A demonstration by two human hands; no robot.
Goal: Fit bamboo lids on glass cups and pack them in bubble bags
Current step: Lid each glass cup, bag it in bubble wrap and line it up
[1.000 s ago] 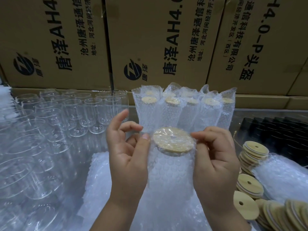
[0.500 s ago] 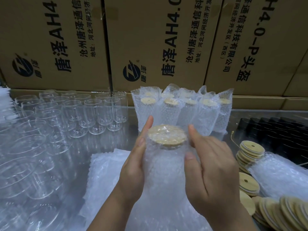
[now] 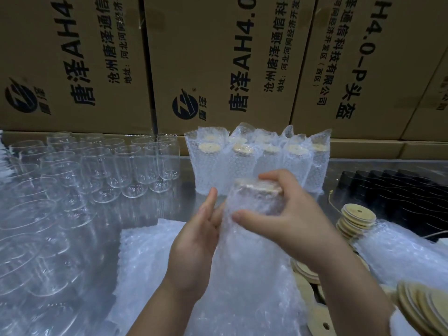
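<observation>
Looks like the right hand has slid up top since half a second ago, fingers curled over the bamboo lid, thumb pressing the front of the bubble bag. Meanwhile the left hand lies flat against its side, fingers straight. That leaves the bagged cup upright between them, with the packed cups just behind.

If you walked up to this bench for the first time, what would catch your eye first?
Centre stage, a bubble-bagged cup gripped at its lid end by the right hand, the left hand flat against its side. Behind stands a row of packed cups; bare glass cups crowd the left.
</observation>
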